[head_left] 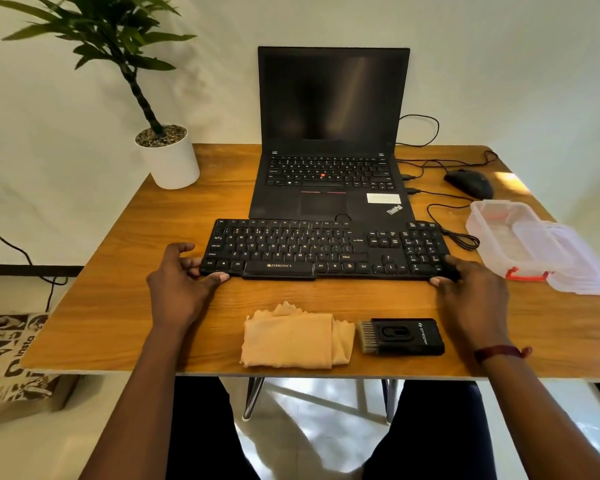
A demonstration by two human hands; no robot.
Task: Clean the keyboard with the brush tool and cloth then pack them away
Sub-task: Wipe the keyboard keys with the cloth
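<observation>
A black keyboard (pixel 326 249) lies flat on the wooden table (pixel 125 306), in front of the laptop. My left hand (pixel 179 285) grips its near left corner, thumb under the front edge. My right hand (pixel 471 292) grips its near right corner the same way. Between my forearms, near the table's front edge, lies a folded beige cloth (pixel 295 337). Right beside the cloth sits the black brush tool (pixel 404 336), its bristles pointing left toward the cloth.
An open black laptop (pixel 329 133) stands behind the keyboard. A clear plastic box (pixel 499 233) with red clips and its loose lid (pixel 575 265) sit at the right. A black mouse (pixel 470 183) and cables lie at the back right, a potted plant (pixel 168 157) at the back left.
</observation>
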